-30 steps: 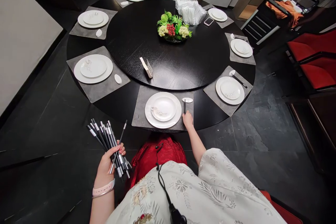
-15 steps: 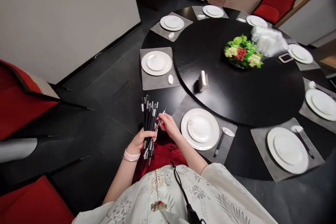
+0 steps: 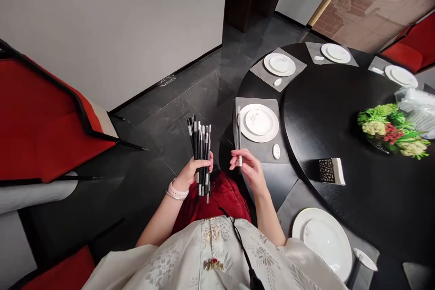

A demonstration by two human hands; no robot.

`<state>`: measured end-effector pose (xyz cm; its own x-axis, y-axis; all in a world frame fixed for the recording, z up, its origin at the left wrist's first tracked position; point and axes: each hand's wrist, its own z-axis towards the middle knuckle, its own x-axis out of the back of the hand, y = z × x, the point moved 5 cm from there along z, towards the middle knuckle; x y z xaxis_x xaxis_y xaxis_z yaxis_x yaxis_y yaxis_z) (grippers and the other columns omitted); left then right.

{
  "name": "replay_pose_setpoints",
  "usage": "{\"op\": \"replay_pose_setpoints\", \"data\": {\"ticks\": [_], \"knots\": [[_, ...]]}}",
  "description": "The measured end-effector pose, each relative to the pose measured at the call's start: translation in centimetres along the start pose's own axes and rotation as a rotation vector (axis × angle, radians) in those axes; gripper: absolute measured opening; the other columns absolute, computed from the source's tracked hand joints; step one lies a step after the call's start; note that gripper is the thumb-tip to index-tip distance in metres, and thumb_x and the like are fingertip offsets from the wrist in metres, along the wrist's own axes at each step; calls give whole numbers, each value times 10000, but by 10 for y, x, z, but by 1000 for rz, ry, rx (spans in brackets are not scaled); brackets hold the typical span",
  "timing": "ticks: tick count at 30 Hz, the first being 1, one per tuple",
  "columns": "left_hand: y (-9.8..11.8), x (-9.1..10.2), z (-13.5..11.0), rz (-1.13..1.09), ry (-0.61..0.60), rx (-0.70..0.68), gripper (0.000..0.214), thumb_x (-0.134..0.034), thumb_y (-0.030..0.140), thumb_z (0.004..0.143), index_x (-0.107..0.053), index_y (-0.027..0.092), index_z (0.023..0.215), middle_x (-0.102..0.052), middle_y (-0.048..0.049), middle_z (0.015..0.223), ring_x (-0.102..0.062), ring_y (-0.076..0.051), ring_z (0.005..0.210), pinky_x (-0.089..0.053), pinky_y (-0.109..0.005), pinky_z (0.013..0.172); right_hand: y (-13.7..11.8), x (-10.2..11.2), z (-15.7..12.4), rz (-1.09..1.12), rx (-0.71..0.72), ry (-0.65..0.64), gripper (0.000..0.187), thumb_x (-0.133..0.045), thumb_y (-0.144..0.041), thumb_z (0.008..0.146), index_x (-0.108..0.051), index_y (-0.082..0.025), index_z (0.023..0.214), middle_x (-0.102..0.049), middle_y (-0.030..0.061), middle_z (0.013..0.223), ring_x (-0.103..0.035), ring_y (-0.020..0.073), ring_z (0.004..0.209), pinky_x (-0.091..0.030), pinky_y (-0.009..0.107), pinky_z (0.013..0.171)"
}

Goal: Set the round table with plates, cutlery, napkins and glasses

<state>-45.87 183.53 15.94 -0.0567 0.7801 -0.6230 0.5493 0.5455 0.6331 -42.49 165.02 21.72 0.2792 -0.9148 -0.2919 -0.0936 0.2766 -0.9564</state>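
Chopsticks (image 3: 201, 158) stand bunched upright, clamped in the left hand (image 3: 190, 174), while the right hand (image 3: 247, 170) pinches the near end of a black chopstick (image 3: 239, 136) whose long axis runs away along the white plate (image 3: 274, 126) on the grey placemat (image 3: 245, 105).

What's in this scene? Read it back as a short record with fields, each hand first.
left hand: holds a bundle of black chopsticks, upright
right hand: fingers at the near end of a chopstick pair on a grey placemat
beside them: white plate, white chopstick rest
rest: black round table, black turntable, floral centrepiece, red chair
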Motion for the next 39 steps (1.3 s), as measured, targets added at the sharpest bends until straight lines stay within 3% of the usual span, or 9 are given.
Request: {"op": "replay_pose_setpoints", "data": {"ticks": [7, 11, 20, 24, 28, 31, 33, 36, 39], "knots": [[74, 22, 90, 27, 267, -75, 255, -771, 222, 617, -640, 120, 810, -619, -11, 646, -572, -114, 552, -435, -222, 511, 49, -54, 104, -394, -46, 60, 174, -436, -337, 920, -533, -206, 980, -538, 21, 896, -539, 122, 770, -445, 269, 725], [113, 33, 156, 8, 370, -158, 212, -785, 228, 595, -641, 119, 707, -638, -19, 648, -591, -125, 563, -465, -235, 535, 81, -45, 178, -358, -155, 109, 328, -571, -388, 828, -417, -216, 1061, -513, -40, 760, -479, 101, 628, -399, 219, 594], [184, 85, 260, 135, 733, -59, 128, -720, 135, 652, -662, 125, 766, -678, -27, 723, -629, -131, 599, -521, -229, 566, 136, -25, 349, -590, -341, -169, 250, -567, -319, 751, -418, -210, 583, -405, -68, 451, -393, 88, 391, -277, 199, 410], [206, 99, 305, 229, 731, 19, 171, -701, 68, 655, -628, 152, 784, -663, 1, 714, -624, -127, 593, -532, -233, 567, 143, -8, 392, -609, -260, 0, 351, -540, -327, 774, -325, -225, 516, -233, -78, 381, -243, 87, 333, -234, 211, 386], [224, 80, 361, 282, 501, 114, 177, -692, 48, 648, -603, 155, 757, -591, 44, 638, -573, -86, 571, -523, -202, 578, 129, 57, 369, -549, -200, 470, 196, -484, -316, 843, -483, -245, 661, -447, -40, 521, -387, 123, 432, -329, 250, 470], [233, 51, 410, 272, 343, 195, 178, -702, 60, 634, -593, 141, 750, -545, 51, 610, -535, -69, 571, -508, -190, 590, 127, 124, 296, -493, -263, 1003, 226, -407, -335, 907, -580, -212, 986, -630, 58, 854, -596, 192, 771, -453, 300, 717], [238, 29, 441, 314, 261, 221, 183, -706, 72, 622, -591, 135, 750, -529, 49, 600, -520, -70, 574, -496, -190, 584, 134, 155, 234, -484, -349, 1316, 397, -279, -312, 946, -491, -137, 1233, -584, 139, 1147, -546, 226, 1078, -417, 349, 911], [243, -3, 480, 414, 169, 234, 197, -709, 87, 604, -594, 134, 756, -518, 48, 599, -511, -73, 580, -490, -194, 590, 158, 170, 149, -551, -646, 1736, 507, -224, -307, 949, -364, -99, 1390, -508, 194, 1252, -516, 263, 1138, -403, 376, 927], [245, -29, 506, 491, 77, 288, 214, -714, 90, 584, -598, 131, 759, -523, 47, 613, -512, -72, 583, -492, -199, 598, 189, 161, 109, -579, -975, 1923, 534, -211, -286, 949, -299, -104, 1443, -508, 212, 1189, -594, 273, 981, -426, 358, 810]]}}
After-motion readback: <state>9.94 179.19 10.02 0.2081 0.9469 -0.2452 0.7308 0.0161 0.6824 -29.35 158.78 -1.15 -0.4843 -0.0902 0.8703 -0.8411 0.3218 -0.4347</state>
